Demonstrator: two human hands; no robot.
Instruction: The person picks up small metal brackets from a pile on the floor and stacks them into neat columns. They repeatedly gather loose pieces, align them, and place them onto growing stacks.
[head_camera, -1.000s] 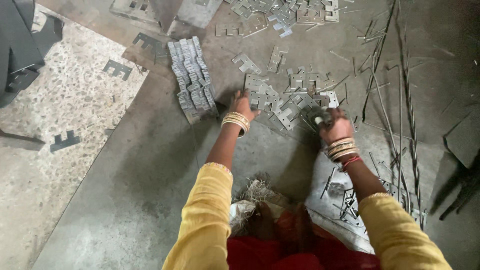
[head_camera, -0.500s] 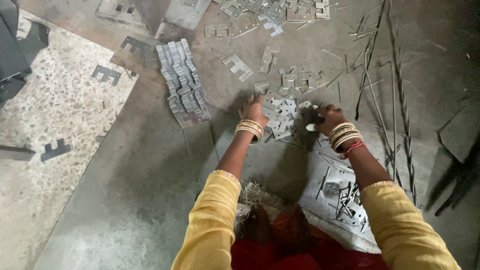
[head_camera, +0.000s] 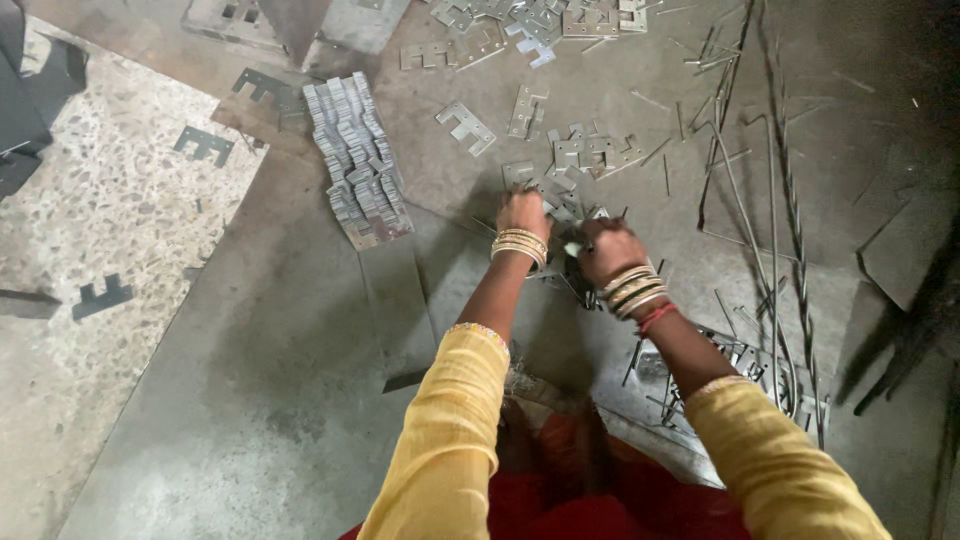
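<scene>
Stamped metal plates (head_camera: 560, 205) lie in a loose scatter on the grey floor (head_camera: 250, 380), directly ahead of the person and under both hands. Only the head view is available.

Head view: the scattered plates are flat, notched pieces lying at mixed angles, so the heap has no common long axis; a single plate (head_camera: 466, 127) farther out lies with its long axis running from upper left to lower right. The left hand (head_camera: 523, 214) rests palm down on the near edge of the scatter, fingers spread over the plates and touching them; whether it has closed on one cannot be told. The right hand (head_camera: 605, 250) is just beside it, curled into a fist around a small dark bundle with a pale piece showing at the thumb; the held item is too small to identify with certainty. Bangles (head_camera: 520, 245) sit on both wrists, and the sleeves (head_camera: 440, 440) are yellow.

To the left, well apart from the hands, a stacked row of plates (head_camera: 355, 160) stands on edge, its long axis running away from the person and slightly leftward. Thin metal rods (head_camera: 770, 220) lie to the right, mostly pointing away from the person. A speckled stone slab (head_camera: 90, 210) occupies the far left.
</scene>
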